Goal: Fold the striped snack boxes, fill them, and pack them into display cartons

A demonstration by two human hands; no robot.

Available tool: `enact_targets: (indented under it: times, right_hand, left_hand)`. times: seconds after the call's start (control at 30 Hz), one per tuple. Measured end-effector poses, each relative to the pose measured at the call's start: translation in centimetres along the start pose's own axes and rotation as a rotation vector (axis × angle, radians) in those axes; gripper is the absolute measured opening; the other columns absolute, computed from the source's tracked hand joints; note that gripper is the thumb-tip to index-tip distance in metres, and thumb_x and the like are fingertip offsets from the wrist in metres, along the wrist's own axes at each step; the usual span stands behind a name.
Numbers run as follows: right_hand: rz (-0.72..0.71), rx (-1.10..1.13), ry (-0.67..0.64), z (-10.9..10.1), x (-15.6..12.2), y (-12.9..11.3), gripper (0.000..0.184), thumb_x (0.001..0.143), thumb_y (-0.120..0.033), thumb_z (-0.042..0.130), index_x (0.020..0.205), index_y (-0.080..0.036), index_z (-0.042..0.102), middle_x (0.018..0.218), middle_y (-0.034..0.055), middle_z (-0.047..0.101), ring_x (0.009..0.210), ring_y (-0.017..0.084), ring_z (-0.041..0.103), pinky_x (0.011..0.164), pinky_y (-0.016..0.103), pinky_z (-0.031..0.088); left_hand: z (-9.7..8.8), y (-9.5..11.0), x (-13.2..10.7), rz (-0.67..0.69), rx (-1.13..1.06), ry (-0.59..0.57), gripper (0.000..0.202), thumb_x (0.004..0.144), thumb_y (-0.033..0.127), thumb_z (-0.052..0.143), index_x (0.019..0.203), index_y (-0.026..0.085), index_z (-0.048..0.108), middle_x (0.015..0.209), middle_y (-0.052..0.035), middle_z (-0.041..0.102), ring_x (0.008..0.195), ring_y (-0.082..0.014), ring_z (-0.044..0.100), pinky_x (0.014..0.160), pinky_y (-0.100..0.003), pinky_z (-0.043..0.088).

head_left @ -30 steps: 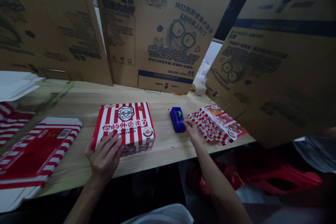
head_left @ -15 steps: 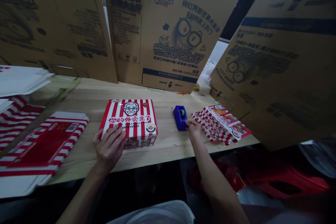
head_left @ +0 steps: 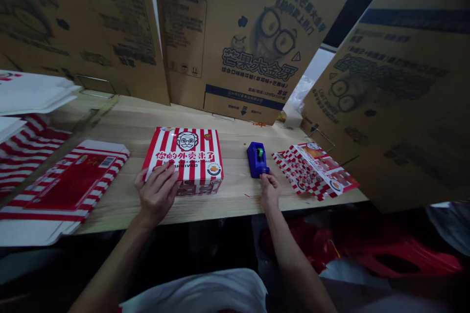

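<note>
A closed red-and-white striped takeaway box (head_left: 185,156) lies flat on the wooden table (head_left: 235,127). My left hand (head_left: 157,194) rests on its near left corner with the fingers spread. To the right stands a small blue tape dispenser (head_left: 257,159). My right hand (head_left: 270,190) is at the dispenser's near end, fingers pinched together; what they hold is too small to make out. A stack of red-checked paper sheets (head_left: 316,170) lies just right of that hand.
Flattened striped box blanks (head_left: 69,188) are piled at the left, with more white and striped stacks (head_left: 29,102) behind them. Large brown cartons (head_left: 242,34) wall in the back and right (head_left: 400,102). Red plastic items (head_left: 396,254) sit on the floor below right.
My right hand has drawn back from the dispenser's side to its near end and closed into a pinch. The left hand stays on the box. The view has shifted slightly.
</note>
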State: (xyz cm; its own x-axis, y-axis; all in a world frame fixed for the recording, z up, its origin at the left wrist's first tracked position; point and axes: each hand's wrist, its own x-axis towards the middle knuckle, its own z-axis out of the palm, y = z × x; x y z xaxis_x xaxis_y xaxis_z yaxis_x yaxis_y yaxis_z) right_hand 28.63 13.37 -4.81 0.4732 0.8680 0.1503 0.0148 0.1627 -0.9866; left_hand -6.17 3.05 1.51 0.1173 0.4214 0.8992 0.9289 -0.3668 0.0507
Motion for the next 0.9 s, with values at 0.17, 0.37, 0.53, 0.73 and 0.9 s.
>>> enact_targets:
  times: [0.17,0.37,0.53,0.73,0.9]
  right_hand:
    - [-0.072,-0.094,0.036,-0.5,-0.2,0.1,0.03,0.06,-0.043,0.07,0.058,-0.015,0.059,0.098,0.011,0.062,0.104,0.026,0.054,0.09,0.04,0.04]
    - [-0.256,-0.243,-0.165,0.6,-2.2,-6.6,0.026,0.076,-0.043,0.062,0.069,-0.018,0.058,0.094,0.0069,0.058,0.094,0.022,0.054,0.079,0.034,0.044]
    - [-0.682,-0.436,-1.1,8.2,-4.8,-16.9,0.021,0.09,-0.031,0.056,0.074,-0.018,0.059,0.096,0.0072,0.059,0.091,0.018,0.056,0.082,0.032,0.043]
    - [-1.227,-0.935,-1.537,16.1,-8.2,-19.6,0.015,0.088,-0.023,0.058,0.079,-0.013,0.066,0.094,0.0107,0.059,0.089,0.021,0.051,0.082,0.035,0.04]
    - [-1.487,-1.205,-1.44,17.7,-9.3,-19.6,0.024,0.089,-0.025,0.052,0.086,-0.009,0.07,0.097,0.0163,0.061,0.097,0.028,0.05,0.088,0.042,0.035]
  left_hand:
    - [0.1,0.5,-0.1,-0.03,0.003,-0.001,0.025,0.081,0.016,0.067,0.105,0.021,0.064,0.106,-0.0084,0.073,0.108,-0.026,0.065,0.102,-0.047,0.032]
    - [0.0,1.1,0.4,-0.054,0.021,0.001,0.021,0.083,0.016,0.065,0.103,0.02,0.062,0.104,-0.0082,0.073,0.106,-0.0254,0.065,0.099,-0.047,0.034]
    - [-0.1,1.4,0.4,-0.085,0.016,-0.014,0.019,0.085,0.017,0.062,0.104,0.02,0.062,0.107,-0.0076,0.073,0.11,-0.0246,0.063,0.102,-0.047,0.032]
    - [0.0,1.5,0.1,-0.126,0.002,-0.056,0.02,0.089,0.017,0.057,0.106,0.021,0.064,0.111,-0.0073,0.072,0.113,-0.024,0.061,0.103,-0.048,0.03]
    - [-0.2,1.6,0.3,-0.121,0.008,-0.049,0.018,0.089,0.017,0.054,0.103,0.02,0.064,0.109,-0.007,0.072,0.112,-0.0239,0.062,0.103,-0.047,0.031]
